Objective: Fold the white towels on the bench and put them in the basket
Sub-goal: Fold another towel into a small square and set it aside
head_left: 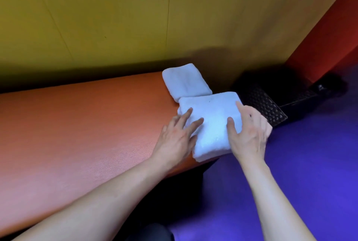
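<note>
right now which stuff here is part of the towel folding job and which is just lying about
Part of the job:
- near towel, folded, under left hand and right hand
- far towel, folded, on the bench
- dark woven basket on the floor past the bench end

Just lying about:
- dark object beyond the basket, too dim to identify

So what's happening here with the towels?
A person is folding white towels on an orange bench. Both hands, the left hand and right hand, rest flat on a folded towel at the bench's end. A second folded towel lies just behind it. A dark woven basket sits on the floor beyond.
</note>
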